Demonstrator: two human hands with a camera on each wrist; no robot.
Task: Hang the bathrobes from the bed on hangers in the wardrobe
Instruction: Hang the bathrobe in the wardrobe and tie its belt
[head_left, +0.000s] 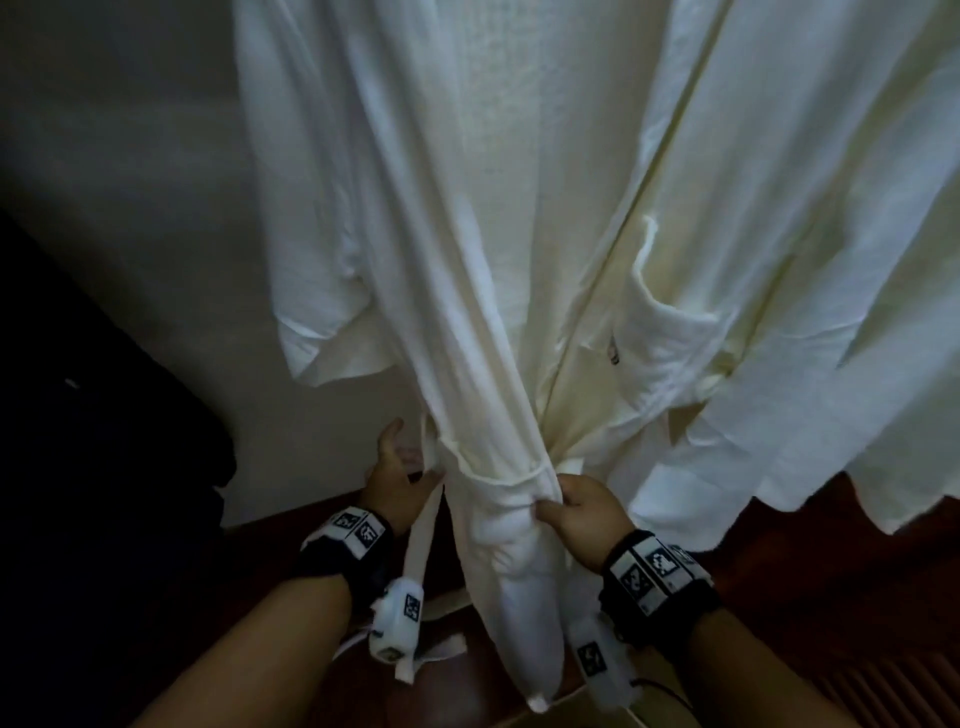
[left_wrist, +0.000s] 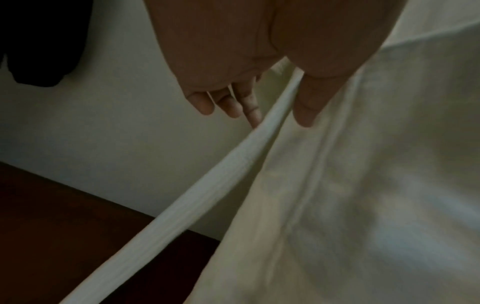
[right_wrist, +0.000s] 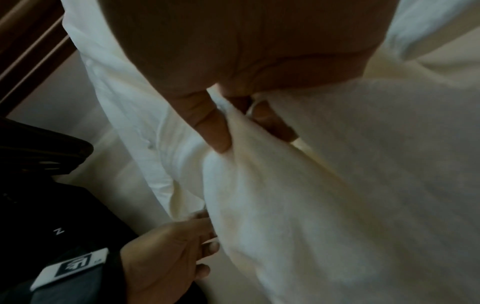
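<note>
- Nearest to us, head view: right hand (head_left: 582, 514) grips the gathered waist of the near white bathrobe (head_left: 467, 260), fingers and thumb curled into the bunched cloth.
- Right wrist view confirms it: thumb and fingers (right_wrist: 215, 127) pinch a fold of the robe (right_wrist: 324, 185) between them.
- Left hand (head_left: 395, 478) sits just left of the same waist, fingers straight and slightly spread; the robe's belt (head_left: 421, 551) runs down across the palm side.
- Left wrist view only: the belt (left_wrist: 194, 201) passes between thumb and fingers (left_wrist: 228, 102), which lie loose against it, not curled round. We cannot tell whether they bear on it.
- Container: the wardrobe, dark wooden floor (head_left: 779, 597) and pale back wall (head_left: 130, 234). Both robes hang inside it; the hangers are out of frame.
- Farther right, a second bathrobe (head_left: 831, 260) hangs touching the first.
- Right wrist view alone shows a dark garment (right_wrist: 64, 205) hanging left, with a dark hanger (right_wrist: 46, 148) above it; in the head view it is only a black mass (head_left: 104, 441).
</note>
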